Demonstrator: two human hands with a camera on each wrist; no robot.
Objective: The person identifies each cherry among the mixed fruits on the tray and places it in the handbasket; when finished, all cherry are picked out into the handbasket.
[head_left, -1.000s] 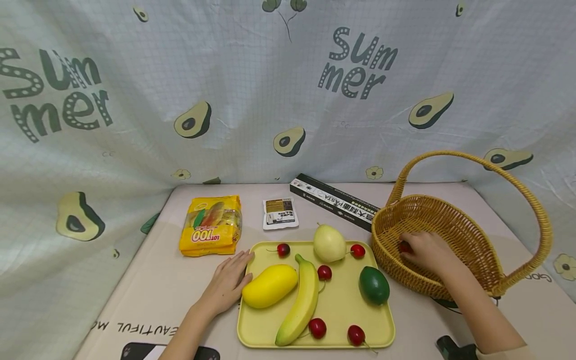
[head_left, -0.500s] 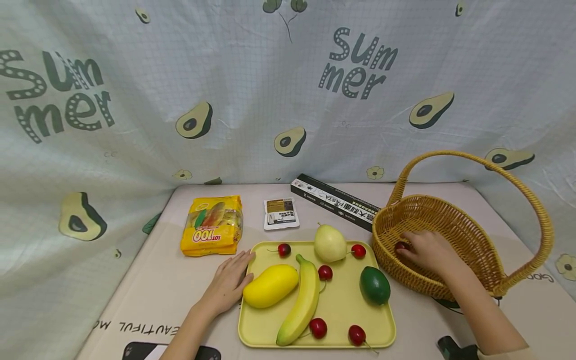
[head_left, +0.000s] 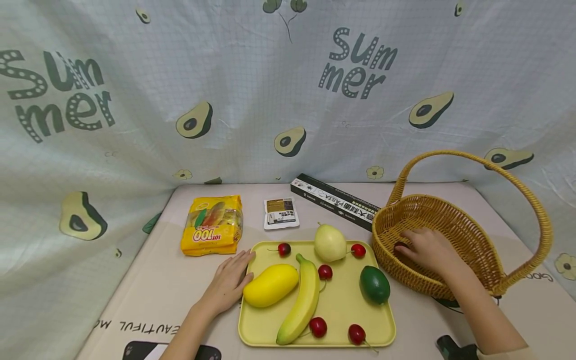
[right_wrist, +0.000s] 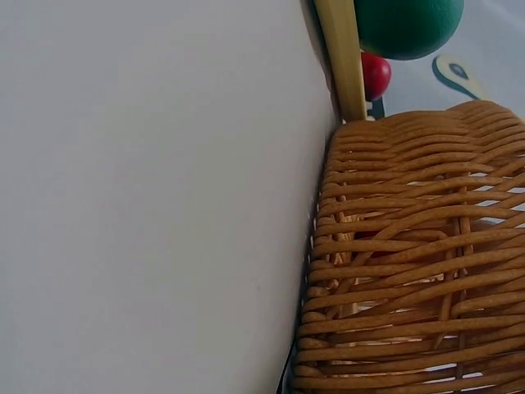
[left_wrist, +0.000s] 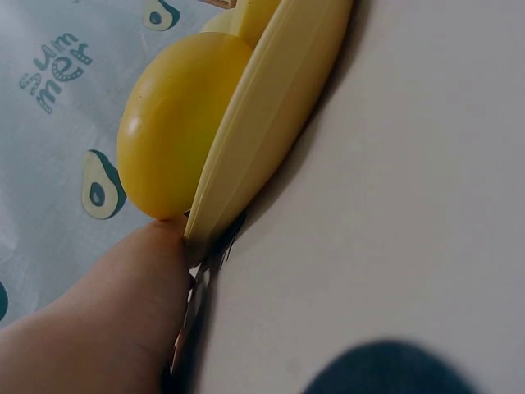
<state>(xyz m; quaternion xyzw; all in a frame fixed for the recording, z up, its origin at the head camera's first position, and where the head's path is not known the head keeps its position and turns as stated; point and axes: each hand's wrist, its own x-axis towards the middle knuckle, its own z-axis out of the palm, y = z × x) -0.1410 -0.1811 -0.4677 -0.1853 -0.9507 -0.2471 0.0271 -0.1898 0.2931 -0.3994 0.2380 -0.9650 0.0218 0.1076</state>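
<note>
The right hand [head_left: 427, 250] reaches into the wicker basket [head_left: 454, 227], which stands just right of the tray [head_left: 339, 305]. A dark red cherry [head_left: 400, 244] lies inside the basket, right of the tray, at the fingertips of that hand. The fingers are bent around this spot, but I cannot tell whether they pinch the cherry or merely touch it; the right wrist view shows mostly the basket's woven side.

The left hand [head_left: 228, 281] rests at the tray's left edge, its fingers fairly straight and gripping nothing, the thumb side against or just beside the mango [head_left: 271, 286] on the tray.

If the cherry is loosely pinched, its smooth round skin could let it slip and roll on the basket floor. The forearm crosses the basket's rim, so a careless lift could catch the rim or handle and nudge the basket into the tray. Pressing hard with the left hand might shift the tray, setting its five cherries [head_left: 318, 327] rolling.
</note>
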